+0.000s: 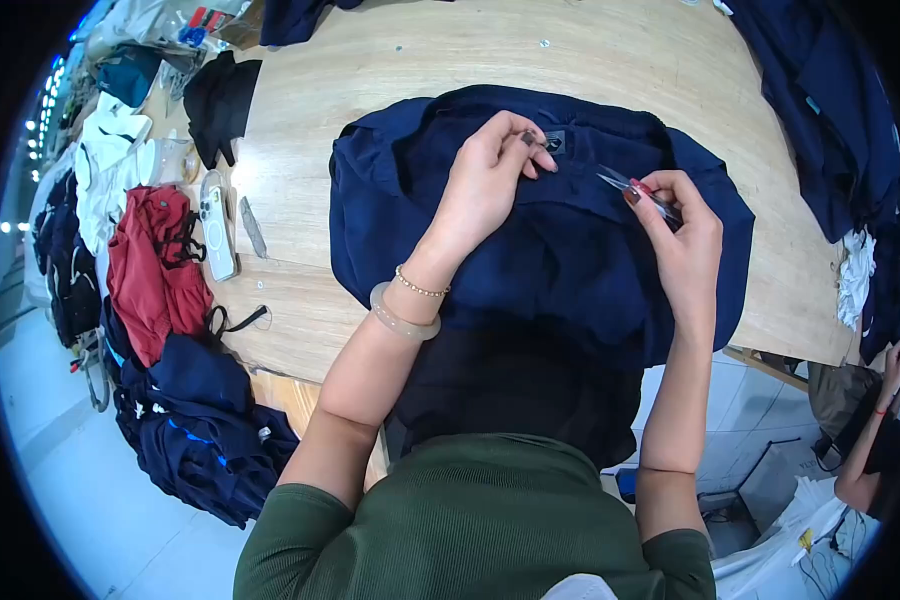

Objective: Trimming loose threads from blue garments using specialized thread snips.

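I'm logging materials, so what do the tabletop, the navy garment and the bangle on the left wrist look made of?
Tabletop: pale wood or wood laminate, matte, visible grain. Navy garment: soft fabric, matte, folds and creases. Bangle: translucent pale stone or glass, glossy; cannot tell which.

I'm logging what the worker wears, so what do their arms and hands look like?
Both forearms are bare below short dark green ribbed sleeves. The left hand has a pale translucent bangle and a thin gold bead bracelet at the wrist. The right hand has dark red painted nails.

A garment workshop: clothing piles (185, 420) ring a wooden worktable (390, 60).
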A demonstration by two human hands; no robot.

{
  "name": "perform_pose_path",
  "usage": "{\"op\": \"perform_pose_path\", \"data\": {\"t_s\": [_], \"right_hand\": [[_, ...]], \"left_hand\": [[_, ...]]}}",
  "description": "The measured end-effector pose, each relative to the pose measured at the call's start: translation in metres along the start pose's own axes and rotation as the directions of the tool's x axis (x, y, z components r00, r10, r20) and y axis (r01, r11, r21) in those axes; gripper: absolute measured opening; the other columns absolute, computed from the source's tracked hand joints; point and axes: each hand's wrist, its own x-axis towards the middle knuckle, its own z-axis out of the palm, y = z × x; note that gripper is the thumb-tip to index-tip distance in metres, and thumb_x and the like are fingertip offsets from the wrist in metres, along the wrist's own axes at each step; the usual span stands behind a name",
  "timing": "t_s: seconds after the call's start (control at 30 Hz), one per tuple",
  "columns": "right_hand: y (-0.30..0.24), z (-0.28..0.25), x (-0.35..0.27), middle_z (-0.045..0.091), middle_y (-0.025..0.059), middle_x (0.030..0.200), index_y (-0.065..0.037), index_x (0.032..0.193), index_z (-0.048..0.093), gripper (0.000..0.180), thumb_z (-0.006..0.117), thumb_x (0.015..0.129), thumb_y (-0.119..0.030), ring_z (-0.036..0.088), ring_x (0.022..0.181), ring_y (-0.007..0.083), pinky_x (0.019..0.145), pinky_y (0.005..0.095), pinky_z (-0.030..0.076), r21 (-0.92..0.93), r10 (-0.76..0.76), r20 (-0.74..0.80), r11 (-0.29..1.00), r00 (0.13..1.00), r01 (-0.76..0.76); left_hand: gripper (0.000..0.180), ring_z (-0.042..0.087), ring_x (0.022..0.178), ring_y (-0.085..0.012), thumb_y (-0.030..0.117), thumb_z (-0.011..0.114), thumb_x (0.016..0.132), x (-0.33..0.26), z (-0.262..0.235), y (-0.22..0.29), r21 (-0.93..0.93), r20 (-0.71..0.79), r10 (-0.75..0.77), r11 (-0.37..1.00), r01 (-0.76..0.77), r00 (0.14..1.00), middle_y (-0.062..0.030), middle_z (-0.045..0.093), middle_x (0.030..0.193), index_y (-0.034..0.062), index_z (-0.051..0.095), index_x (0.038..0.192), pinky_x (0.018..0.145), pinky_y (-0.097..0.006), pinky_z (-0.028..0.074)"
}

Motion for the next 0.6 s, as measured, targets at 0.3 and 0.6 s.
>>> {"op": "perform_pose_path", "data": {"t_s": [0.3,0.6], "right_hand": [[0.006,0.003,-0.001,0.058,0.0017,0.076,0.000,0.097,0.063,0.019,0.072,0.088,-0.015,0.051,0.070,0.0079,0.064,0.0224,0.042,0.192,0.043,-0.113,0.981,0.993,-0.020],[0.008,0.009,-0.004,0.062,0.0061,0.078,-0.002,0.086,0.064,0.018,0.077,0.080,-0.014,0.056,0.070,0.0181,0.065,0.0284,0.044,0.017,-0.094,-0.061,0.995,0.994,0.096]], "left_hand": [[0.014,0.062,0.074,-0.0170,0.004,0.075,0.080,-0.010,0.018,-0.003,0.498,0.056,0.471,0.751,-0.434,0.880,-0.0059,0.065,0.088,0.0021,0.071,0.093,0.069,-0.025,0.050],[0.008,0.064,0.073,-0.0198,0.001,0.067,0.086,-0.010,0.021,0.001,0.464,-0.070,0.328,0.847,-0.261,0.942,-0.0125,0.068,0.084,-0.0033,0.066,0.093,0.068,-0.026,0.049]]}}
